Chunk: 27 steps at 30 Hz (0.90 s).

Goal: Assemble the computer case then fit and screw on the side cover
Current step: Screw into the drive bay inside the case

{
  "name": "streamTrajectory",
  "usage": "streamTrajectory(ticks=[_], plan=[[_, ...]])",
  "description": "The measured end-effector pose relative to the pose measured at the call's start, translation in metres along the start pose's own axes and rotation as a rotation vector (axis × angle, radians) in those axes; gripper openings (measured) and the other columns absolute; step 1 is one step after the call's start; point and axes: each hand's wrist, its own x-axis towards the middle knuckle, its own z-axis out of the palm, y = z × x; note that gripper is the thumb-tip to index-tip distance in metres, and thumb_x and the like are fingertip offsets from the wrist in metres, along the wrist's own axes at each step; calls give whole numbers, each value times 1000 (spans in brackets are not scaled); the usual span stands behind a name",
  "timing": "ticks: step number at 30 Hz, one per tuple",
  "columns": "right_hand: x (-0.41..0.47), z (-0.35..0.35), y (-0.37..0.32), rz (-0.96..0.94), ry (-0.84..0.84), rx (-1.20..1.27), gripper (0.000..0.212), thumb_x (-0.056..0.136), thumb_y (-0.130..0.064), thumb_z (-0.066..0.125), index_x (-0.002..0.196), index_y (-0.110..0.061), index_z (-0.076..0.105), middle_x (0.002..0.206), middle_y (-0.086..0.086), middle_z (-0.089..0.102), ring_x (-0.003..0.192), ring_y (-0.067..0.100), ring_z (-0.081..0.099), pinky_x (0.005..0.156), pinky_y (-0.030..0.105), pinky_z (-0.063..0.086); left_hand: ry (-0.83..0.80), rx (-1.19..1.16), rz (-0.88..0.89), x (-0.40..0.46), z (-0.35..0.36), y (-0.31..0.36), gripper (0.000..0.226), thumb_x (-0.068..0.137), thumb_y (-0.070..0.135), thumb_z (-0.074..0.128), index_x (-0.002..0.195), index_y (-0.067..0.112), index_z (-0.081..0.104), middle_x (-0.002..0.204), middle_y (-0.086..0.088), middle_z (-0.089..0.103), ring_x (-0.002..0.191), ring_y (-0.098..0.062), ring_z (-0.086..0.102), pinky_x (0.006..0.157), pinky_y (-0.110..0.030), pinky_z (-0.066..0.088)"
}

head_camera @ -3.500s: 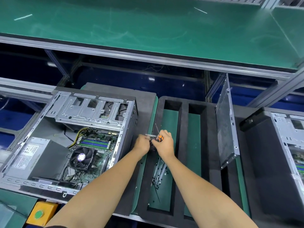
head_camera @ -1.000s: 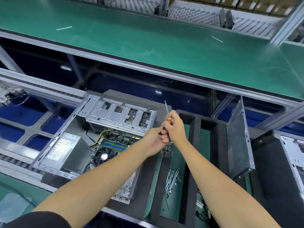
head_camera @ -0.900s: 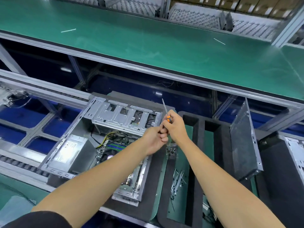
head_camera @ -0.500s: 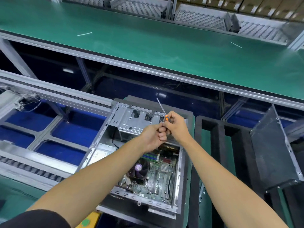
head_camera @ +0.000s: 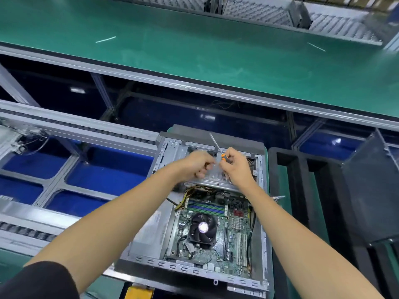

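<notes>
Computer case [head_camera: 216, 223] lies open-sided on the line, foam tray [head_camera: 302, 190] just right. Above its far end, right hand [head_camera: 236, 167] grips a screwdriver [head_camera: 218, 148]; left hand [head_camera: 197, 164] curls beside, contents unclear.

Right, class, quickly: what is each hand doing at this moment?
Left hand: fingers curled; whether it holds anything cannot be told.
Right hand: gripping the screwdriver, shaft pointing up and away.

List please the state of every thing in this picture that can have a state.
computer case: open, side cover off, lying flat
side cover: not fitted, standing upright in the foam rack
screwdriver: held, shaft pointing up and away
right hand: grips the screwdriver
left hand: fingers curled, contents unclear
</notes>
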Motion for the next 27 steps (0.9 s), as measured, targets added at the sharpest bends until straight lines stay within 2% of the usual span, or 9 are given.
streamTrajectory(ticks=[4, 10, 12, 14, 17, 18, 21, 24, 27], plan=[[-1, 1, 1, 18, 34, 16, 19, 90, 2, 61, 81, -1, 45, 61, 7, 44, 47, 15, 35, 43, 19, 31, 264, 484, 308, 12, -25, -3, 27, 105, 9, 36, 116, 10, 60, 83, -5, 65, 63, -10, 51, 58, -24, 40], [0, 1, 5, 39, 107, 67, 24, 89, -4, 64, 79, -8, 43, 60, 1, 44, 44, 12, 34, 40, 20, 31, 145, 478, 599, 16, -28, -31, 35, 98, -13, 45, 121, -1, 69, 113, -8, 69, 100, -12, 63, 90, -8, 46], [0, 0, 6, 38, 141, 81, 23, 86, -11, 63, 75, -17, 43, 59, 0, 44, 46, 14, 33, 42, 22, 31, 102, 547, 665, 17, -26, -36, 40, 92, -21, 49, 123, -4, 68, 121, -15, 69, 110, -16, 65, 100, -12, 45], [1, 1, 6, 36, 171, 106, 24, 81, -13, 61, 71, -23, 42, 58, -1, 43, 49, 14, 31, 45, 24, 30, 69, 645, 689, 20, -22, -40, 40, 91, -16, 55, 127, -1, 67, 124, -17, 68, 117, -24, 64, 109, -26, 45], [2, 2, 8, 29, 172, 136, 22, 78, -17, 62, 70, -25, 43, 58, -2, 43, 48, 13, 29, 44, 24, 29, 69, 732, 570, 23, -25, -42, 42, 98, 33, 60, 138, 18, 63, 140, -10, 60, 129, -17, 52, 121, -29, 27], [1, 1, 9, 26, 166, 137, 21, 78, -18, 62, 71, -23, 43, 58, -3, 44, 48, 13, 29, 44, 24, 29, 67, 776, 571, 23, -27, -42, 40, 100, 34, 57, 138, 24, 62, 141, -8, 59, 129, -17, 52, 121, -30, 29], [1, 1, 11, 20, 160, 136, 18, 79, -16, 61, 73, -19, 44, 58, -3, 44, 49, 12, 29, 44, 24, 29, 19, 839, 604, 29, -32, -50, 46, 101, 3, 55, 139, 28, 60, 137, 0, 64, 139, -25, 47, 121, -38, 32], [2, 1, 10, 23, 156, 118, 19, 80, -12, 59, 72, -22, 46, 58, -4, 44, 50, 11, 30, 46, 24, 29, -26, 835, 566, 31, -34, -51, 49, 102, 5, 54, 142, 33, 56, 146, 7, 55, 150, -20, 28, 122, -26, 18], [1, 0, 9, 11, 147, 107, 25, 82, -9, 61, 71, -26, 47, 59, -7, 45, 50, 8, 32, 47, 23, 32, -43, 819, 586, 30, -36, -49, 51, 101, 4, 56, 143, 34, 55, 145, 7, 56, 144, -11, 37, 117, -14, 17]])
